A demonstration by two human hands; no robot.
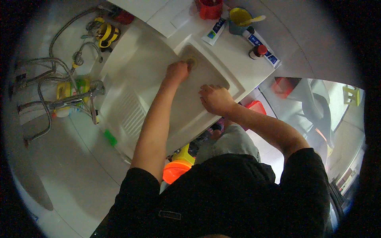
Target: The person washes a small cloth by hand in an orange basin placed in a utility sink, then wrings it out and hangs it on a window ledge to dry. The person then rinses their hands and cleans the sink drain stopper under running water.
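Observation:
In front of me is a white laundry sink (205, 119) with a rounded basin. My left hand (178, 72) reaches down into it, fingers curled at the round drain (192, 62). Its fingertips are partly hidden, so whether they grip anything is unclear. My right hand (216, 100) is over the basin's near right side, palm down, its fingers bent and slightly apart. I see nothing in that hand. To the left of my left forearm, a ridged washboard (131, 113) is moulded into the sink.
A metal tap (71, 99) with hoses stands left, near a green object (110, 137). Two toothpaste tubes (215, 31), a red cup (210, 9), a grey cup (236, 28) and a red-capped bottle (257, 52) occupy the counter. An orange basin (176, 171) is below.

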